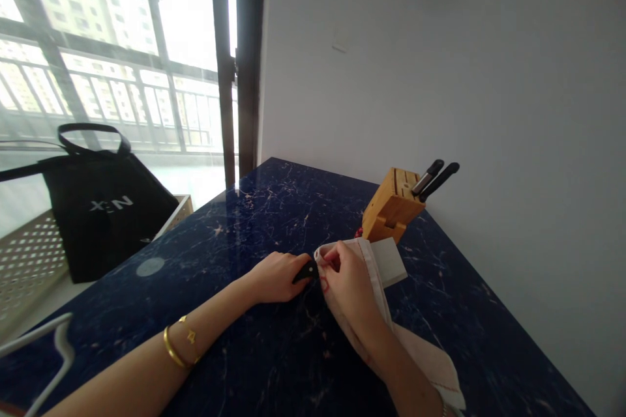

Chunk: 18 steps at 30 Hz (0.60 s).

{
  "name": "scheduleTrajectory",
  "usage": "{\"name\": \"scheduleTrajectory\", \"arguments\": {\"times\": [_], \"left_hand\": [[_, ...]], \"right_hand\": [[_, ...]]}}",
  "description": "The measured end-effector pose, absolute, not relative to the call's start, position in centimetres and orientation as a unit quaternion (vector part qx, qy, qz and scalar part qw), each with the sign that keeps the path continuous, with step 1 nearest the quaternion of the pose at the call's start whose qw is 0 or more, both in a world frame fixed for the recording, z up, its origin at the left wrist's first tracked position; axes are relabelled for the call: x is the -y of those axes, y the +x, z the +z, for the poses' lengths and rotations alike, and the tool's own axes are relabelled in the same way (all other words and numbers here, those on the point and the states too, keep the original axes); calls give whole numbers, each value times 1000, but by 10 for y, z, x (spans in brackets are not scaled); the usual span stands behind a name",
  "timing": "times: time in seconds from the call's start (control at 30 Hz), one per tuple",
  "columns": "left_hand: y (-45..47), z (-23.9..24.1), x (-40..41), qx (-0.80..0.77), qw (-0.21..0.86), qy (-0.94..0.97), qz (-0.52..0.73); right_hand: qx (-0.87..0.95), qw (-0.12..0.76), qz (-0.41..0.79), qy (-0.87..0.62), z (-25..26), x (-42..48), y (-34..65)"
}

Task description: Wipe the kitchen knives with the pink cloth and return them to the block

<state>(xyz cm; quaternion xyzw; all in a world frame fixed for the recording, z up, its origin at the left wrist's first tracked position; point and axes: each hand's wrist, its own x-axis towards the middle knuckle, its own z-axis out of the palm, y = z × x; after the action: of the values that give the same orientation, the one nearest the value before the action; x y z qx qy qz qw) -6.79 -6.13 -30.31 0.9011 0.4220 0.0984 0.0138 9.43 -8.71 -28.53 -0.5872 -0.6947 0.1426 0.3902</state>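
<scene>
From the head camera, looking down over the dark blue marbled counter [244, 221], both hands meet near the middle of the top. The left hand [276, 277] lies low on the stone, fingers curled tight round a short black handle [306, 270], whose tip pokes out toward the other hand. What the handle belongs to I cannot tell, since the far end is covered. The right hand [349, 287] is closed too, thumb and fingers pinching the bunched edge of a pale cloth [374, 267] with red stitching. The cloth runs under that wrist and trails back along the counter toward the near edge. Cloth and handle touch right where the two hands come together. Just beyond the cloth sits a white block [391, 260], flat on the stone. Behind it, near the wall, a wooden knife block [391, 208] is tilted, with two black-handled knives [437, 177] sticking out. Two gold bracelets [178, 345] ring the left wrist. Off to the left a black bag [105, 215] stands against a white perforated basket [29, 254], with a bright window [122, 45] behind
</scene>
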Motion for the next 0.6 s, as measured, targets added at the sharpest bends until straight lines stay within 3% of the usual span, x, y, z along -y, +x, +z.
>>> {"name": "scheduleTrajectory", "arguments": {"times": [0.1,0.3,0.6], "left_hand": [[-68,-303,61,-422,12,901,99],[-69,-306,60,-422,10,901,105],[-70,-306,58,-420,13,901,104]], "right_hand": [[707,358,159,-589,-286,88,97],[691,408,160,-575,-287,85,94],[699,378,178,-581,-292,88,101]]}}
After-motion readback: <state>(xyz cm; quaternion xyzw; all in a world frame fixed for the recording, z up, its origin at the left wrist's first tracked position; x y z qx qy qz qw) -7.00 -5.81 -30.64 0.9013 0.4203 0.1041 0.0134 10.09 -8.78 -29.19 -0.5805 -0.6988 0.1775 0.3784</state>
